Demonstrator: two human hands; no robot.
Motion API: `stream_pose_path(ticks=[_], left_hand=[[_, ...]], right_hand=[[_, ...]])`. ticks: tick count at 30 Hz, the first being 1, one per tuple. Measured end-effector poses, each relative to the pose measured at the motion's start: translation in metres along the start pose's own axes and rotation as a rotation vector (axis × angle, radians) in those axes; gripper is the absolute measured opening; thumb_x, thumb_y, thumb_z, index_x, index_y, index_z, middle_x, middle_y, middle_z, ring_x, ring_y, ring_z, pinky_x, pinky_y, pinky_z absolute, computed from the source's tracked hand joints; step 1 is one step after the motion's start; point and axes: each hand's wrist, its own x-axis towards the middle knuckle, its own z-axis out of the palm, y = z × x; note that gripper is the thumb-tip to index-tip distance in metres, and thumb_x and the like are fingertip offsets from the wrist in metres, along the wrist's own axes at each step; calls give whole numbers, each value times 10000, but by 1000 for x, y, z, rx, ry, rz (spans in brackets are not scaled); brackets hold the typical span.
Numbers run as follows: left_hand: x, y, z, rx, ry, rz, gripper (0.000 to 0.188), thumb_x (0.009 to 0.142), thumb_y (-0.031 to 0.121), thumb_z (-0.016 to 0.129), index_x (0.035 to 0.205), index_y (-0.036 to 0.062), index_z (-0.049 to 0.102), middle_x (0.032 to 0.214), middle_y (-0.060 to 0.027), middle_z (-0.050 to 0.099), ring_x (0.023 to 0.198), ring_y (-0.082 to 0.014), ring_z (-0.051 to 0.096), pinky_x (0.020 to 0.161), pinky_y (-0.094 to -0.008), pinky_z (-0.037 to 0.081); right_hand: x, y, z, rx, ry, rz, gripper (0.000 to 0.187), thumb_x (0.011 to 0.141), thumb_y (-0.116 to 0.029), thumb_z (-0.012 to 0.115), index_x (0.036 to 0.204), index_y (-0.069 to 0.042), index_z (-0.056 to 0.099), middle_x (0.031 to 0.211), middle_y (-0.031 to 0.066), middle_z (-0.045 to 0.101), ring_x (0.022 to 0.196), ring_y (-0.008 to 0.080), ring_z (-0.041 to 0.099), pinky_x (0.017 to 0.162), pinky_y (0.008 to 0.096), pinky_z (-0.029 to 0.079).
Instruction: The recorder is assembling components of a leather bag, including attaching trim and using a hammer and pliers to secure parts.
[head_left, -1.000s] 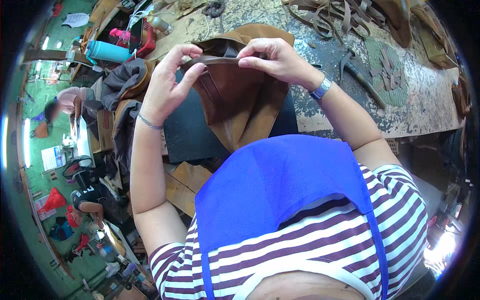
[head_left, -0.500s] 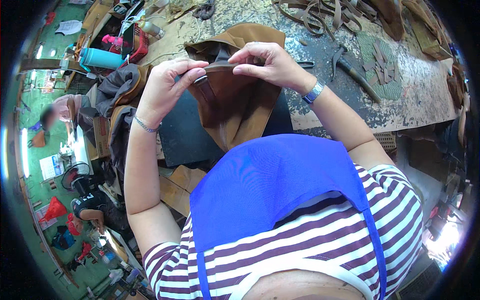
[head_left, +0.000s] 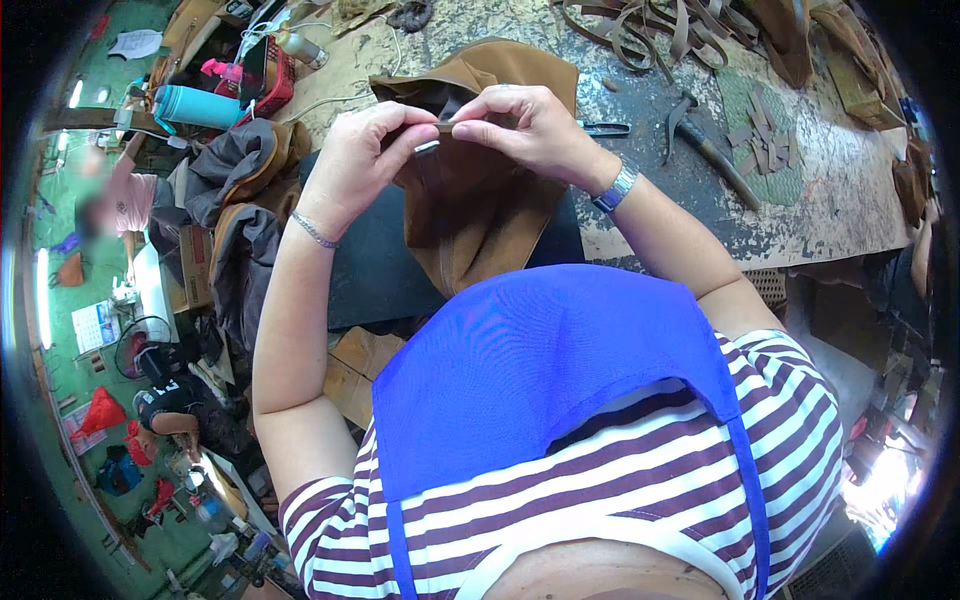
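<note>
My left hand (head_left: 362, 155) and right hand (head_left: 530, 130) are pinching the strip (head_left: 446, 127) on the bag (head_left: 490, 205), fingertips nearly meeting; it's lying over the board (head_left: 370, 275). Pulling unevenly, I'm risking a twist; pinching loosely, a slip.

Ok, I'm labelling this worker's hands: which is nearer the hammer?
The right hand, with the metal watchband; the left hand, with a thin bracelet, is nearer the turquoise bottle.

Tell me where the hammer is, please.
In the head view, the hammer lies on the worktable, right of the brown bag, by the green mat.
</note>
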Motion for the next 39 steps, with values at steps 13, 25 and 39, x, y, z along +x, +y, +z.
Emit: stream_pose_path(ticks=[13, 25, 39], left_hand=[[-21, -14, 7, -365, 61, -233, 223, 882, 118, 661, 1067, -7, 665, 888, -23, 668, 826, -70, 592, 770, -239, 482], [-21, -3, 14, -166, 53, -2, 165, 882, 114, 634, 1007, 12, 668, 877, -81, 683, 821, -167, 634, 758, -280, 479], [-10, 9, 38, 24, -30, 170, 130, 873, 180, 622, 956, 87, 661, 846, -57, 644, 834, -235, 601, 796, -341, 396]], right_hand=[[4, 1, -13, 4, -143, 194, 221, 855, -233, 706, 974, -47, 725, 877, 47, 709, 834, 92, 629, 788, 258, 490], [-11, -20, -9, -89, -181, 125, 172, 863, -170, 699, 963, -30, 707, 842, 26, 672, 816, 95, 579, 756, 254, 463], [-43, -30, -18, -25, -76, 251, 200, 835, -201, 729, 929, -25, 715, 823, 41, 702, 770, 94, 625, 721, 250, 493]])
